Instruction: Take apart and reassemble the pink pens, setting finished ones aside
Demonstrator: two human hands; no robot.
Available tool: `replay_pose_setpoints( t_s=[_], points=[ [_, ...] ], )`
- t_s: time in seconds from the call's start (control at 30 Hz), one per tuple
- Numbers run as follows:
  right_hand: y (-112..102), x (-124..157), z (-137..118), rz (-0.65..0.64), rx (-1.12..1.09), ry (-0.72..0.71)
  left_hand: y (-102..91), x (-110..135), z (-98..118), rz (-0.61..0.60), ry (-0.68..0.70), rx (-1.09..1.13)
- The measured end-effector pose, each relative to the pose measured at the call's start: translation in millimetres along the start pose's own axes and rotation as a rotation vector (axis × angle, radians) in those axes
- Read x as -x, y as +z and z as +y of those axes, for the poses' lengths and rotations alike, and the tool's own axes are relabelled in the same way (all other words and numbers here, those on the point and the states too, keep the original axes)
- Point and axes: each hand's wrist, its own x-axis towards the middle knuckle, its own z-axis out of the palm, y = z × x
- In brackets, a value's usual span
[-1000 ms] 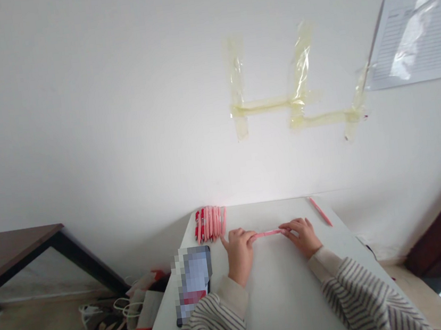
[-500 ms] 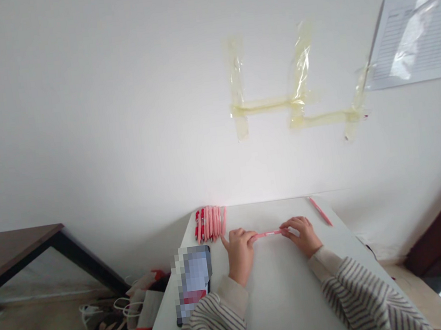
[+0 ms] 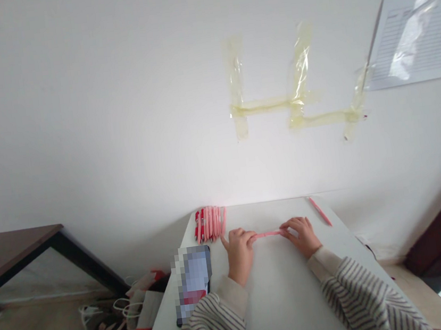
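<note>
A slim pink pen (image 3: 268,234) lies level between my two hands, just over the white table (image 3: 288,296). My left hand (image 3: 240,253) pinches its left end between thumb and fingers. The right end is gripped by the fingertips of my right hand (image 3: 304,236), which cover that tip. Left of my left hand, a row of pink and red pens (image 3: 211,223) lies side by side at the table's back left. One more pink pen (image 3: 320,211) rests slanted by itself at the back right, beyond my right hand.
A phone (image 3: 196,280), its screen pixelated, lies on the table left of my left forearm. A white wall (image 3: 118,118) with yellowed tape stands behind the table. Bags and cables (image 3: 115,328) clutter the floor at left, near a brown table (image 3: 17,249).
Both hands stay in place. The pen between them has turned about its length: the white mark that showed on it is no longer visible.
</note>
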Motion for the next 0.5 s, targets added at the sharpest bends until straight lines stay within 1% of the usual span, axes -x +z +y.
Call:
replay_pose_setpoints(
  t_s=[0.2, 0.4, 0.5],
  points=[
    [-0.8, -1.1, 1.5, -0.045, -0.035, 0.018, -1.0, -0.2, 1.7, -0.013, -0.010, 0.017],
    [3.1, 0.5, 4.1, -0.006, 0.014, 0.022, -1.2, -0.7, 1.5, -0.008, -0.014, 0.019],
    [3.7, 0.4, 4.3, -0.018, 0.046, 0.033, -1.3, -0.7, 1.2, -0.010, -0.018, 0.023]
  ],
)
